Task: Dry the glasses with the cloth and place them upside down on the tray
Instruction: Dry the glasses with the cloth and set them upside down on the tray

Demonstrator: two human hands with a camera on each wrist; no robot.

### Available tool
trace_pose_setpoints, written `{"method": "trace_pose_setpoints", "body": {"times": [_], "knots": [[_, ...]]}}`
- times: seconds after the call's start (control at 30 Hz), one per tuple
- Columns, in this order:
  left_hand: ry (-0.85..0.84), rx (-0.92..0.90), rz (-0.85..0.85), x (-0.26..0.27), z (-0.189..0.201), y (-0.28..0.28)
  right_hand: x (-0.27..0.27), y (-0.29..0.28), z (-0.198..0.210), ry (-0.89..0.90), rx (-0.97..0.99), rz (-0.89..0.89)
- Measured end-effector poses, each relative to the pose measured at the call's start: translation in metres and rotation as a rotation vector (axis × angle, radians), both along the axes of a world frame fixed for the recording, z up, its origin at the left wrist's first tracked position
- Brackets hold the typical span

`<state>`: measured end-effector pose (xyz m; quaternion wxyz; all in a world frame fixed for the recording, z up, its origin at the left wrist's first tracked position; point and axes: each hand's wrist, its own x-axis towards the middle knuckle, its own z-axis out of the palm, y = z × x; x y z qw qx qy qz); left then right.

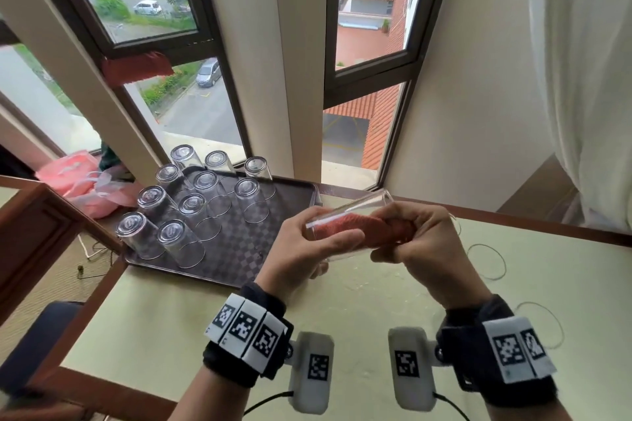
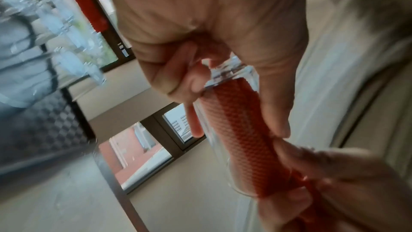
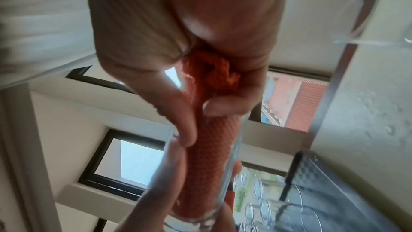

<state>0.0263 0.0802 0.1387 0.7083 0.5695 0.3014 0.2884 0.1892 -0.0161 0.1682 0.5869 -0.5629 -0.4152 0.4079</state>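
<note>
Head view: your left hand (image 1: 309,246) is wrapped round the base end of the glass (image 1: 345,215), held above the table (image 1: 444,301), just right of the tray (image 1: 239,249). Long axis runs near-left to far-right, mouth to the right. Your right hand (image 1: 413,236) pinches the red cloth (image 1: 359,227) stuffed into it. Ten dried glasses (image 1: 201,208) stand upside down on the tray's left part.

Left wrist view: fingers (image 2: 274,108) curl round the thick base; cloth (image 2: 240,130) fills the bore towards the mouth.

Right wrist view: thumb and fingers (image 3: 223,105) grip the bunched cloth (image 3: 211,77) at the rim; the base points away from the camera.

Handling, my read: thin wall, rigid, fragile, likely slick if wet. Keep hold near the heavy base, don't squeeze the rim. Cloth is soft, so twist it rather than ram it.
</note>
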Motion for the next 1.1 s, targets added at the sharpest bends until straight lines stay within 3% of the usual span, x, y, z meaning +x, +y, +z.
{"method": "trace_pose_setpoints", "body": {"times": [0.1,0.2,0.4,0.57,0.63,0.73,0.8,0.97,1.03,1.1], "knots": [[0.026,0.186,0.029,0.000,-0.002,0.002,0.002,-0.001,-0.003,0.040,-0.088,0.060],[0.058,0.224,0.043,0.001,-0.008,0.000,0.000,0.001,-0.009,0.102,-0.111,-0.009],[0.042,-0.034,0.016,-0.005,-0.003,0.000,-0.014,-0.002,-0.009,0.073,-0.004,-0.056],[0.049,0.296,0.031,-0.010,-0.005,0.001,-0.005,-0.006,-0.006,0.212,-0.065,0.055],[0.045,0.242,0.009,-0.010,-0.006,0.001,-0.005,-0.005,-0.004,0.213,-0.043,0.041],[0.032,-0.077,-0.042,-0.011,-0.002,0.000,-0.013,-0.004,0.001,0.091,0.020,-0.010],[0.023,-0.167,-0.049,-0.013,-0.001,0.000,-0.019,-0.004,0.001,0.063,0.026,-0.008],[-0.046,0.255,-0.093,-0.024,0.004,0.004,-0.015,-0.007,0.004,0.172,-0.027,0.049],[-0.070,0.270,-0.129,-0.026,0.004,0.005,-0.016,-0.006,0.009,0.171,-0.019,0.028],[-0.070,0.127,-0.125,-0.027,0.006,0.005,-0.020,-0.005,0.013,0.121,0.021,-0.024]]}}
